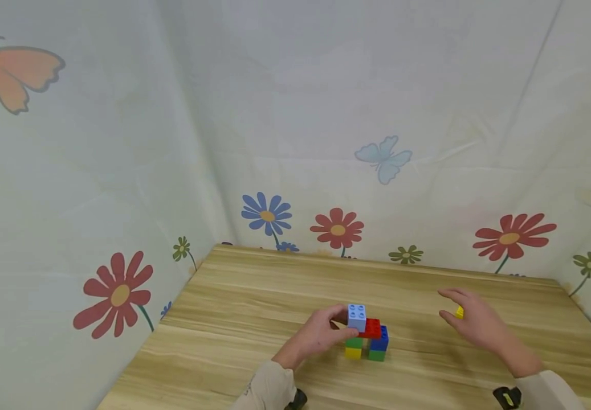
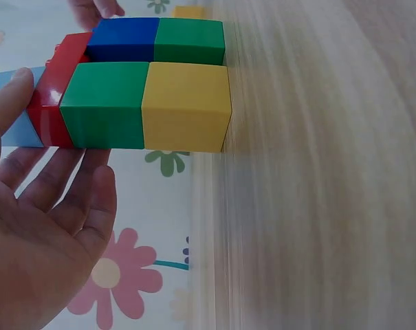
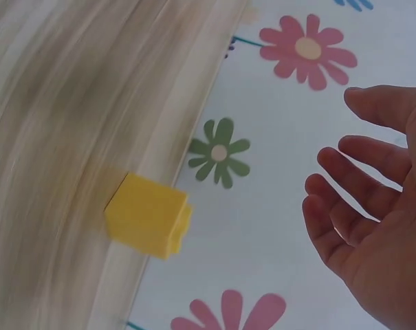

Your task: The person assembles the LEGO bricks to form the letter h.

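My left hand pinches a light blue brick between thumb and fingers, on the left end of a red brick. The red brick bridges two short columns. One column is a green brick over a yellow brick; the other is a dark blue brick over another green brick. To the right, my right hand hovers with thumb and fingers apart and nothing between them. A loose yellow brick stands on the table near it, partly hidden behind that hand in the head view.
The wooden table carries the bricks. Behind it and at both sides hangs a pale cloth printed with flowers and butterflies, meeting the table's far edge.
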A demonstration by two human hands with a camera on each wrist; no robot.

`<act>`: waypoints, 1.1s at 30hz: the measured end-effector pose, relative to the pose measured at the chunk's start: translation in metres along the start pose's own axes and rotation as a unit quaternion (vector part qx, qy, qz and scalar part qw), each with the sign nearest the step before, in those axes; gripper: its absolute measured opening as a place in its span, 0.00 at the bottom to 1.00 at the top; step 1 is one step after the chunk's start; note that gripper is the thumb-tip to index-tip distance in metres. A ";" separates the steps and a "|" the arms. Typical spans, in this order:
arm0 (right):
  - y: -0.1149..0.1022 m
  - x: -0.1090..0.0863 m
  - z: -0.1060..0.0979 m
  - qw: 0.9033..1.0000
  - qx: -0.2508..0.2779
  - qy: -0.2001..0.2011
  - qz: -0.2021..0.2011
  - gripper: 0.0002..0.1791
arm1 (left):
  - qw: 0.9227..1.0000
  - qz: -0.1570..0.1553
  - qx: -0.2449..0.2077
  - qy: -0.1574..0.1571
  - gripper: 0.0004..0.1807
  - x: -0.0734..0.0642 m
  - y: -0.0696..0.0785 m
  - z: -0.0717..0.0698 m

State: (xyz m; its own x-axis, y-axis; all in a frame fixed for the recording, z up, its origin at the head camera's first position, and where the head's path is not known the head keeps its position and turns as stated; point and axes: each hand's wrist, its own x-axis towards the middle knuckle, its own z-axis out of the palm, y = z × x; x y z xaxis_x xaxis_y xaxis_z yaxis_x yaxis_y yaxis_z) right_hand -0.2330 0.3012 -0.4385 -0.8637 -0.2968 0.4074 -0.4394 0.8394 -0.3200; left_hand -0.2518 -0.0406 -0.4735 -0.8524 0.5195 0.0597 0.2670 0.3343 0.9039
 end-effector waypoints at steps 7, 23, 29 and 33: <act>0.024 -0.005 -0.002 0.999 -0.025 -0.025 0.031 0.28 | 1.000 -0.005 -0.003 -0.006 0.17 0.000 0.000 -0.001; 0.057 -0.012 0.001 0.995 -0.013 -0.065 0.071 0.33 | 1.000 -0.008 -0.003 -0.004 0.18 0.001 0.002 0.000; 0.066 -0.014 0.004 0.993 0.000 -0.088 0.078 0.30 | 1.000 -0.009 0.000 -0.003 0.18 0.001 0.001 -0.001; 0.070 -0.014 0.007 0.993 0.010 -0.096 0.073 0.28 | 1.000 -0.008 -0.001 -0.002 0.18 0.001 0.001 -0.001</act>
State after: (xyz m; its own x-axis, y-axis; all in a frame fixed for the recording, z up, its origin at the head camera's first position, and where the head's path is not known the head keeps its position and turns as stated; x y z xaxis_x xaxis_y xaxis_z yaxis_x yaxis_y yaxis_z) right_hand -0.2534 0.3610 -0.4730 -0.9487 -0.2564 0.1849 -0.3096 0.8714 -0.3804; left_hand -0.2528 -0.0407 -0.4723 -0.8550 0.5168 0.0437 0.2525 0.3412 0.9055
